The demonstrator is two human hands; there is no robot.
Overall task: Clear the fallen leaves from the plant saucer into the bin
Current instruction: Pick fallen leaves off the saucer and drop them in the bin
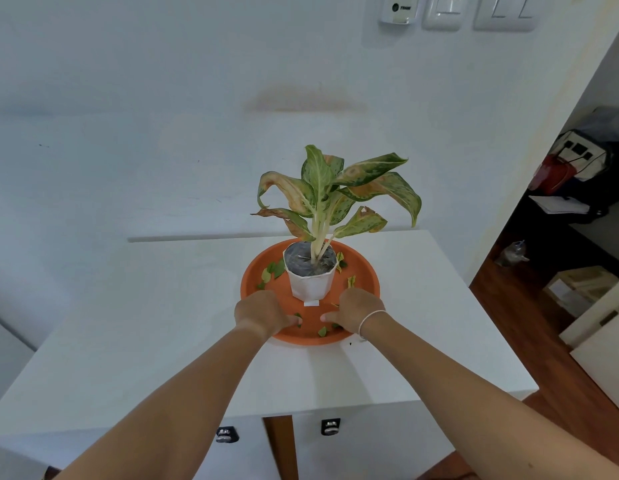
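Note:
An orange plant saucer [365,271] sits on a white table and holds a white pot [309,284] with a green-and-yellow leafy plant [330,192]. Small fallen leaves lie in the saucer: a cluster left of the pot [271,270], some to its right [351,280], and a few at the front [322,331]. My left hand [263,313] rests knuckles-up in the saucer's front left, its thumb touching a leaf [298,322]. My right hand [358,311] rests at the front right, thumb pointing inward. The fingers of both hands are hidden under the knuckles. No bin is in view.
The white table [162,323] stands against a white wall [162,116], with its front edge close to me and two drawer handles [330,427] below. To the right a doorway opens onto a wooden floor [502,296] with bags and boxes.

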